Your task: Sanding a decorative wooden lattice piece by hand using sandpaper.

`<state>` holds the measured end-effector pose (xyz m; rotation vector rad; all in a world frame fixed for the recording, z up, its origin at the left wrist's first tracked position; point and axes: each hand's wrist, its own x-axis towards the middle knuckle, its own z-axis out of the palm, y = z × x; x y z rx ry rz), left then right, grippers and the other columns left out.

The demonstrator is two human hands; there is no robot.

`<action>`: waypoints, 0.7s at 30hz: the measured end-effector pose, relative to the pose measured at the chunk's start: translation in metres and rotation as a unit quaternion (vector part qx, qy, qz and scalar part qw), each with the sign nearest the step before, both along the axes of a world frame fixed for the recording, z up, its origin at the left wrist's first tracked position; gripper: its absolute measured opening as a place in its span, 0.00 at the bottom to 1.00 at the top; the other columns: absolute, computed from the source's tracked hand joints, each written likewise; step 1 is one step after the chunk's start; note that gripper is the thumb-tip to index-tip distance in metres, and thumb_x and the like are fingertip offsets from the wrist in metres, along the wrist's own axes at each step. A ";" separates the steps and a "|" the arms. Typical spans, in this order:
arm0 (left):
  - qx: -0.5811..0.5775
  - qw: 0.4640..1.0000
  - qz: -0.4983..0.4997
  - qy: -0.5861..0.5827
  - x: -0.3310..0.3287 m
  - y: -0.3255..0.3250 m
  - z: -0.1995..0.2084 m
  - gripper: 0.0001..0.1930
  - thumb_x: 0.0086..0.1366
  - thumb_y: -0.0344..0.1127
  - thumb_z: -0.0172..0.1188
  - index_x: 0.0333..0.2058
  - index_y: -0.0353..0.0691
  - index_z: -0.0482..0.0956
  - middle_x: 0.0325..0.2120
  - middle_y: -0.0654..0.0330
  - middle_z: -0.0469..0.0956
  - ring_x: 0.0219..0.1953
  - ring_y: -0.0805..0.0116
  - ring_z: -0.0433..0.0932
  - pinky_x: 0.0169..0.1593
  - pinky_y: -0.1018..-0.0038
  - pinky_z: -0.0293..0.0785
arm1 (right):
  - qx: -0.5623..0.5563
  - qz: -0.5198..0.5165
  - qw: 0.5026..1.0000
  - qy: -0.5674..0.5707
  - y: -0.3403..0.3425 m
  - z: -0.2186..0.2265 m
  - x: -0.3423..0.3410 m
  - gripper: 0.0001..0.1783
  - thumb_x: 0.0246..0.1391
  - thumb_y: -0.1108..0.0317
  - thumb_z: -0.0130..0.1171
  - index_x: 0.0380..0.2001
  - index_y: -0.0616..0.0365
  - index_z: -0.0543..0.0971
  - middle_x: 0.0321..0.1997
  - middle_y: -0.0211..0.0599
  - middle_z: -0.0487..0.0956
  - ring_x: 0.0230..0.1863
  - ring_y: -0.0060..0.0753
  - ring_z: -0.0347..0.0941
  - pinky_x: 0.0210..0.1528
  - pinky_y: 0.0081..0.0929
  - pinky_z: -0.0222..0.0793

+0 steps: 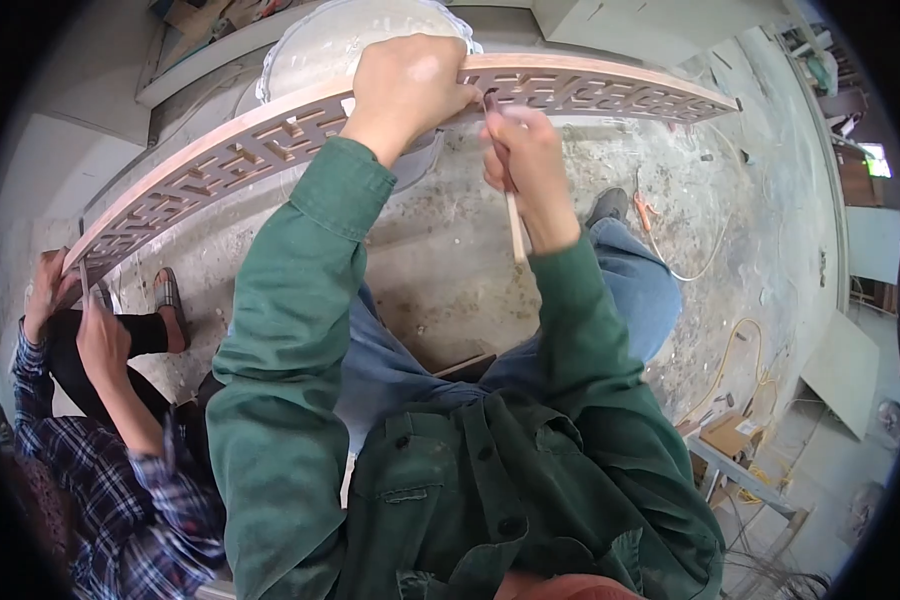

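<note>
Scuffed grey concrete floor (450, 240), blotched and speckled with pale flecks, spreads below us. Above it we see the long fretwork panel (305, 100), standing on edge across the upper part of the view, bowed into an arc by the lens. We judge its lattice to be already formed, as stepped, right-angled openings pierce the length that shows. Detail work on them seems unfinished, since tools are at the panel in two places; which openings remain, we cannot tell.

Its top edge is smooth, pale, pinkish wood, while the pierced face looks a flatter grey-brown. Beyond it sits a pale round object (360, 30) with a ruffled rim. At far left, a co-worker in a plaid shirt (100, 470) has one hand (48, 285) on the panel's end and the other (105, 338) around a thin tool.

Our left hand (407, 80) is closed over the top edge. Our right hand (530, 160), slightly blurred, grips a slender stick-like tool (516, 225), possibly a brush or file, its dark tip near the openings.
</note>
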<state>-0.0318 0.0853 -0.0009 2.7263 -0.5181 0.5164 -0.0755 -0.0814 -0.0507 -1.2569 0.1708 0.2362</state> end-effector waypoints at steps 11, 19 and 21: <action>0.004 0.999 0.021 0.026 -0.003 -0.005 0.007 0.15 0.44 0.49 0.69 0.24 0.44 0.82 0.22 0.55 0.81 0.29 0.54 0.81 0.33 0.62 0.76 | 0.053 -0.028 0.998 0.001 0.004 -0.004 0.011 0.07 0.58 0.71 0.57 0.35 0.62 0.71 0.24 0.35 0.75 0.11 0.21 0.63 0.08 0.24 0.52; 0.004 1.000 0.005 -0.004 -0.003 -0.005 0.005 0.18 0.47 0.52 0.68 0.23 0.43 0.79 0.20 0.56 0.79 0.28 0.53 0.80 0.30 0.60 0.74 | 0.026 -0.026 0.999 -0.007 -0.008 0.011 -0.020 0.09 0.58 0.69 0.57 0.37 0.58 0.69 0.26 0.35 0.76 0.10 0.21 0.63 0.08 0.22 0.54; 0.004 1.000 0.003 -0.005 -0.002 -0.005 0.002 0.18 0.47 0.52 0.68 0.23 0.43 0.79 0.20 0.55 0.79 0.28 0.53 0.80 0.30 0.60 0.74 | 0.053 0.002 0.999 0.002 -0.002 0.008 0.009 0.08 0.57 0.70 0.58 0.34 0.61 0.70 0.24 0.33 0.75 0.11 0.22 0.63 0.09 0.22 0.53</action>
